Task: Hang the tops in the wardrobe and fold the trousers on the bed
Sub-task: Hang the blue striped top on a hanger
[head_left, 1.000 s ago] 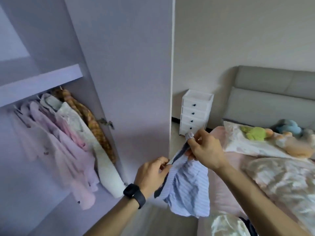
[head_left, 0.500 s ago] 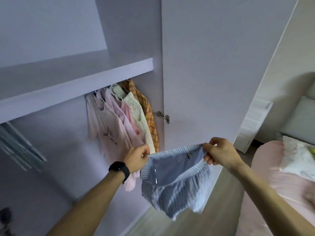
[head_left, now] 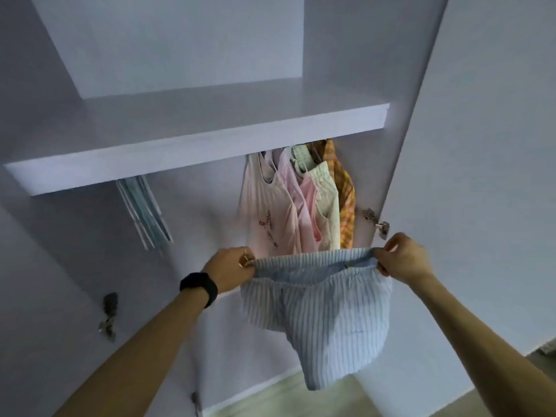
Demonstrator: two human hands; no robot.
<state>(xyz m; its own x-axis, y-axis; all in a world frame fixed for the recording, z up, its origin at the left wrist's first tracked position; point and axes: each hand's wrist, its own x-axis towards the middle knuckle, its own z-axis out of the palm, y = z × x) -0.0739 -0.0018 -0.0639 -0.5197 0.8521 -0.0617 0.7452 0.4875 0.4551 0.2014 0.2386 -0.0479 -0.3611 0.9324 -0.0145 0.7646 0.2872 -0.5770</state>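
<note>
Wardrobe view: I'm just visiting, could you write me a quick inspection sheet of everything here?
Surface: wardrobe shelf above the hanging space.
Job's things: blue striped garment, stretched by its top edge between both hands; hanging tops bunched at the right.
Clutter: spare hangers at the left under the shelf.
Hands: left hand and right hand each pinch the garment's edge.
Cables: nothing seen.
Surroundings: open wardrobe door with hinge; pale floor below.

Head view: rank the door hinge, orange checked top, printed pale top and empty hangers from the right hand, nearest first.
1. door hinge, just above the right hand, which grips the striped shorts.
2. orange checked top, right end of the hung row.
3. printed pale top, left end of that row.
4. empty hangers, far left.
</note>
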